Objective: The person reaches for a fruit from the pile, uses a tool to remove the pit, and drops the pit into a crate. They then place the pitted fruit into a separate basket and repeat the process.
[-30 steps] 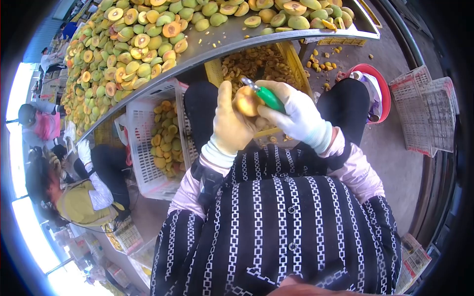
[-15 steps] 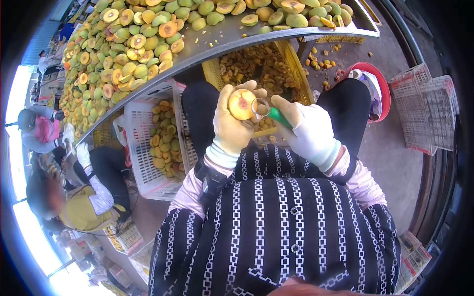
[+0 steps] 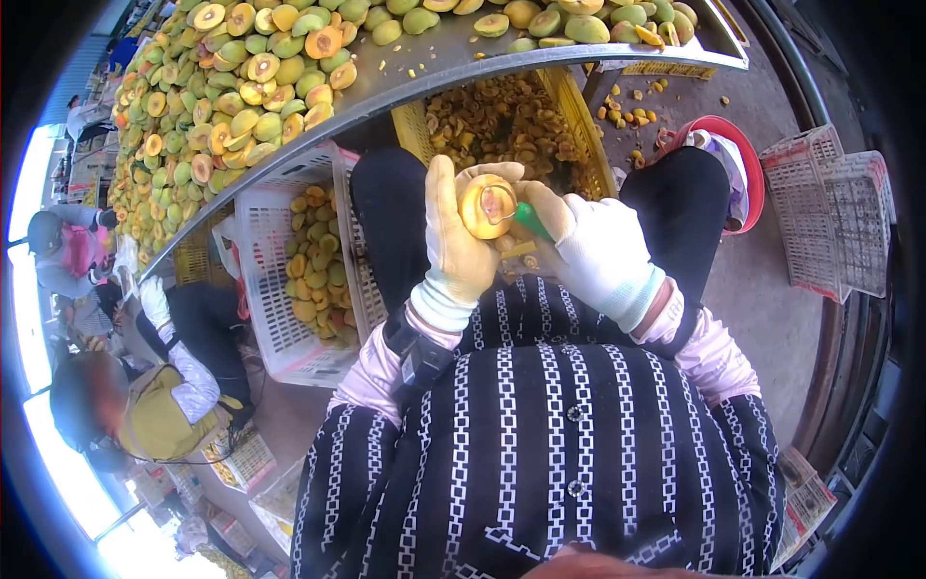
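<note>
My left hand [image 3: 455,232], in a pale glove, holds a halved yellow fruit [image 3: 488,206] with its cut face and reddish centre turned up. Gloved in white with yellowed fingers, my right hand [image 3: 588,241] is closed around the green handle [image 3: 531,221] of a small tool. The tool's metal loop lies against the centre of the cut face. Both hands are above my lap, just in front of a yellow crate [image 3: 576,106] that contains brownish fruit scraps.
Halved fruits [image 3: 241,125] are heaped on a metal-edged table [image 3: 424,89]. A white crate [image 3: 275,280] with fruit stands at the left, near a seated person [image 3: 169,410]. On the right are a red basin [image 3: 757,183] and stacked crates [image 3: 830,207].
The tool's loop has moved left from the fruit's edge onto its centre. The fruit has shifted slightly to the right and tilted, and my left fingers have changed position around it.
</note>
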The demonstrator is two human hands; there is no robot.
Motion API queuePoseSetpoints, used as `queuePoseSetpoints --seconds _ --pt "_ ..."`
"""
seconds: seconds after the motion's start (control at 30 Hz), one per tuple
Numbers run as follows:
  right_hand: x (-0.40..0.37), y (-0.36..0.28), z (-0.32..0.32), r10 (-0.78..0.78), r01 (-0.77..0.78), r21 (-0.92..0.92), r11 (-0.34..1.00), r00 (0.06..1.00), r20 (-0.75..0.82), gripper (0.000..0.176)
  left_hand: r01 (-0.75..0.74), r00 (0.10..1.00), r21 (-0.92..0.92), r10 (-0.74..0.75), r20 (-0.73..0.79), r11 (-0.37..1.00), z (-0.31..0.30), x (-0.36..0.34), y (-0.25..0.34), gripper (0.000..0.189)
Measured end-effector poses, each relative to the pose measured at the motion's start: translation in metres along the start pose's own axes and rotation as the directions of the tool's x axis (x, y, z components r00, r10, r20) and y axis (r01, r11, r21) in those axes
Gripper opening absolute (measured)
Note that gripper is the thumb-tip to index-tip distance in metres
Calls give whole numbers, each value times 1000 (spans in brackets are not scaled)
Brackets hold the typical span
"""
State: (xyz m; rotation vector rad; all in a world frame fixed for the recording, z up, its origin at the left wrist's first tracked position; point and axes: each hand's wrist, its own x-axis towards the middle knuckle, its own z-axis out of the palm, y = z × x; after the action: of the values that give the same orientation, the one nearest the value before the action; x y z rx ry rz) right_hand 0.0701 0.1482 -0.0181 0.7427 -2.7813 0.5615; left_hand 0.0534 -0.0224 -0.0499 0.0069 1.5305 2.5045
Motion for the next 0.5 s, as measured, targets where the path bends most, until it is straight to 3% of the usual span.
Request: queuePoseSetpoints --seconds 0.07,0.17,0.23,0.37,0.5 --pt "0 -1 1 4 -4 10 1000 1000 2 35 40 999 -63 -39 22 997 2 0 0 44" --pt "0 -1 3 -4 2 34 999 998 56 31 -87 995 13 87 -50 996 12 -1 8 51" --pt "0 0 5 -24 17 64 998 994 109 29 218 968 -93 -227 -103 971 16 -4 23 62" --pt "3 -7 3 -17 13 28 1000 989 147 29 208 969 -166 -226 -96 964 13 -6 21 63" --pt "2 -12 4 12 -36 145 989 986 165 30 188 970 -87 -198 -139 978 12 -7 20 61"
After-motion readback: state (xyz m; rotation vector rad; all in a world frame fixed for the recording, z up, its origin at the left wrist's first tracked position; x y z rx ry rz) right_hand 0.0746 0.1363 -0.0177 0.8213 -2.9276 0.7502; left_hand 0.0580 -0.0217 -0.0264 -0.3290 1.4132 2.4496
